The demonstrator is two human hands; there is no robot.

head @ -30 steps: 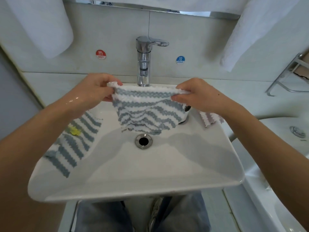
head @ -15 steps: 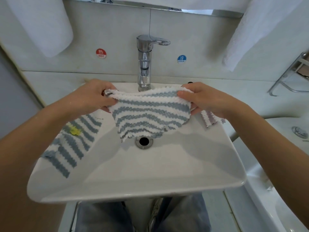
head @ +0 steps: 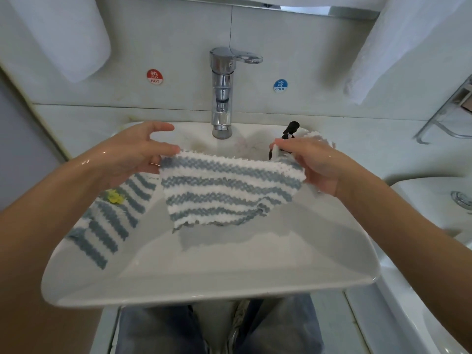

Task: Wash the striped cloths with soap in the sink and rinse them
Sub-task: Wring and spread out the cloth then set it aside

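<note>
A grey-and-white striped cloth (head: 224,192) hangs spread over the white sink (head: 209,272), below the chrome tap (head: 222,98). My left hand (head: 135,154) pinches its top left corner; the index finger sticks out straight. My right hand (head: 311,162) grips its top right corner. Both wrists look wet. A second striped cloth (head: 112,223) with a small yellow mark lies draped over the sink's left rim. No water runs from the tap. The drain is hidden behind the held cloth.
A black pump top (head: 290,130) shows behind my right hand. White towels (head: 66,37) hang on the wall at both sides. Hot (head: 154,76) and cold (head: 280,86) stickers flank the tap. A metal rack (head: 449,116) and a second basin (head: 434,200) are at the right.
Both hands moved the cloth nearer to me and lower, stretching it wider. It now covers the drain, and the pump top behind my right hand came into view.
</note>
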